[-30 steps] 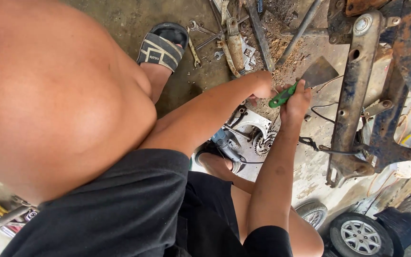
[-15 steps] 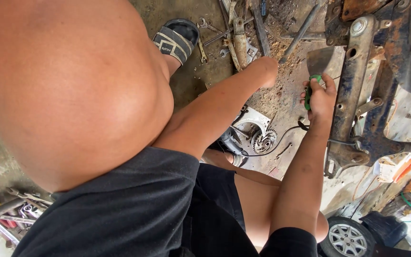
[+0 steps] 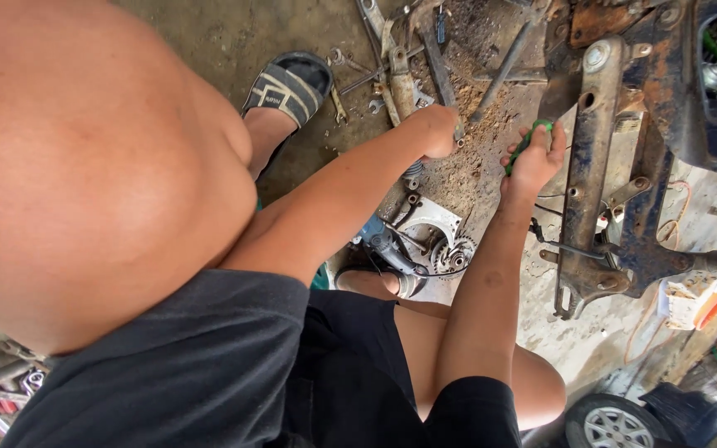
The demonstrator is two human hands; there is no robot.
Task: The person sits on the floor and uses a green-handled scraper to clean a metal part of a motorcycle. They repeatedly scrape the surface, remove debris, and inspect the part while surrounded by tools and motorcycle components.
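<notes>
Rusty metal frame (image 3: 591, 158), long axis running top to bottom of view, lies on the concrete floor (image 3: 209, 41). One sandal (image 3: 288, 83) in view at upper left. Right hand (image 3: 534, 159), grip closed around a green-handled tool (image 3: 527, 143), handle slanting up-right, working end hidden; it sits just left of the frame. Left hand (image 3: 435, 130), fist closed beside dirt; contents cannot be told. Several wrenches (image 3: 375, 79) scattered near sandal. One wheel (image 3: 612, 423) bottom right.
</notes>
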